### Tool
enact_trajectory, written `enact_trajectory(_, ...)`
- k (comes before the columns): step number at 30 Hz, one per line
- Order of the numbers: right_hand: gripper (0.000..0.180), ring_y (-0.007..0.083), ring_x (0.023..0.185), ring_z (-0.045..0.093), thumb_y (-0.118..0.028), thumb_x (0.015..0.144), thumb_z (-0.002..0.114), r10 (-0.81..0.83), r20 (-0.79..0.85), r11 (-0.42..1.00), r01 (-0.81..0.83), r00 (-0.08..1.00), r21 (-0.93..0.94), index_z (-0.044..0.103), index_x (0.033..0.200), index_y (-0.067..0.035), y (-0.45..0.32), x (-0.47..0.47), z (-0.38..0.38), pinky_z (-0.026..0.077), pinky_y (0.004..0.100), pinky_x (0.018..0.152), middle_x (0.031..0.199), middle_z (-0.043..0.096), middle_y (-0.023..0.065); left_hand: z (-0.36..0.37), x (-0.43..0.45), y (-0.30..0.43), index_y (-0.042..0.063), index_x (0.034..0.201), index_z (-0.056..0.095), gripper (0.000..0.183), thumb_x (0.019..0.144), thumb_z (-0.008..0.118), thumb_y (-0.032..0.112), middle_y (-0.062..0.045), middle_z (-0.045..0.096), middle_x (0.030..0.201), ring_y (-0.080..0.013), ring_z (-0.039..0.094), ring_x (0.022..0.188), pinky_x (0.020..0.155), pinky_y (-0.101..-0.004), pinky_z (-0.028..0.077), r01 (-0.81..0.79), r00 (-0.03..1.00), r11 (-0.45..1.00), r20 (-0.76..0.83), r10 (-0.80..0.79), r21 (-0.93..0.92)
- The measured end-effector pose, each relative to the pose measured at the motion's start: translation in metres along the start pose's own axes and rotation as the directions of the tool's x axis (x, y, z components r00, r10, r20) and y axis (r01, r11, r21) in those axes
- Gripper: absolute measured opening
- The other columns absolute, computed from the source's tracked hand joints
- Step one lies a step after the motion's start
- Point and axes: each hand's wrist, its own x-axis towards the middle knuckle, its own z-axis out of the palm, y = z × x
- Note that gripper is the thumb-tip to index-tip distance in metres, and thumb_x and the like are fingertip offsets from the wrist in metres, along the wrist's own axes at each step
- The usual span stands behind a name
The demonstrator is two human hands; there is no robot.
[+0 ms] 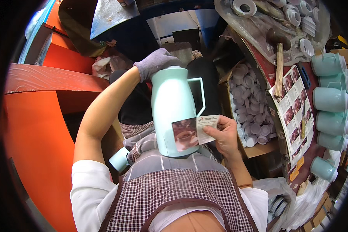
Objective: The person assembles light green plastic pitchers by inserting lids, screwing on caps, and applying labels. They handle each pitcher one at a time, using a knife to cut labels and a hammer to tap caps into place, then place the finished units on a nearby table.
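A mint-green jug with a side handle stands upright on my lap, against the checked apron. My left hand, in a grey-purple glove, grips its top around the white rim. My bare right hand pinches a printed sticker between thumb and fingers. The sticker's picture half, with a coffee cup on it, lies against the lower right of the jug's body. Its pale half, which bears writing, stands out past the jug towards my fingers. Whether the picture half is fully stuck down I cannot tell.
A cardboard box of white plastic caps stands at my right. Beyond it, a red table carries a sticker sheet, a wooden-handled hammer, several mint jugs and a plastic bag of white parts. Orange panels lie left.
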Motion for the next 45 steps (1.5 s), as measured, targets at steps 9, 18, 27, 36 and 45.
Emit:
enact_trajectory(9,0.015,0.0116,0.080,0.072,-0.001,0.089,0.079,0.052,0.031,0.998,-0.052,0.998,-0.019,0.072,0.101,0.006,0.014,0.002,0.016,0.060,0.0251,0.074,0.095,0.076,0.0121,-0.004,-0.010,0.009,0.013,0.116,0.074,0.024,0.095,0.065,0.017,-0.013,0.073,0.095,-0.0263,0.071,0.085,0.078,-0.0344,0.057,0.054,0.994,0.960,0.077,-0.078,0.275)
enact_trajectory(18,0.024,0.0094,0.072,0.069,-0.013,0.086,0.084,0.063,0.037,0.966,-0.052,0.997,-0.255,0.069,0.095,0.003,0.011,0.008,0.015,0.056,0.0252,0.064,0.083,0.074,0.0082,-0.006,-0.005,-0.004,0.014,0.117,0.074,0.022,0.096,0.066,0.014,-0.011,0.070,0.093,-0.0232,0.068,0.082,0.072,-0.0333,0.056,0.043,0.993,0.937,0.090,-0.079,0.346)
enact_trajectory(27,0.077,0.0394,0.146,0.043,-0.059,0.094,0.066,-0.494,0.471,0.329,0.658,0.731,-0.677,0.054,0.142,-0.001,0.027,-0.001,0.010,0.035,0.0511,0.120,0.150,0.051,0.0245,-0.005,-0.004,-0.035,-0.001,0.088,0.078,0.034,0.094,0.071,0.031,-0.007,0.071,0.072,-0.0120,0.066,0.061,0.059,-0.0288,0.053,-0.274,0.962,0.947,0.035,0.272,0.166)
enact_trajectory(36,0.055,0.0349,0.130,0.058,-0.043,0.094,0.068,0.028,0.860,0.293,0.818,0.510,-0.495,0.067,0.125,0.002,0.007,0.016,0.073,0.031,0.0522,0.121,0.134,0.065,0.0199,-0.005,0.012,0.017,0.001,0.109,0.072,0.038,0.101,0.061,0.037,-0.012,0.068,0.093,-0.0241,0.067,0.082,0.077,-0.0336,0.057,-0.226,0.952,0.789,0.303,0.053,0.572)
enact_trajectory(45,0.032,0.0227,0.096,0.070,-0.023,0.100,0.069,-0.902,-0.377,0.428,-0.545,-0.211,-0.721,0.070,0.117,0.004,-0.081,-0.281,-0.264,0.056,0.0355,0.086,0.111,0.075,0.0154,-0.036,-0.024,-0.032,0.001,0.119,0.071,0.029,0.101,0.066,0.022,-0.007,0.075,0.102,-0.0151,0.070,0.085,0.081,-0.0305,0.058,0.150,0.950,0.831,0.312,0.029,-0.536)
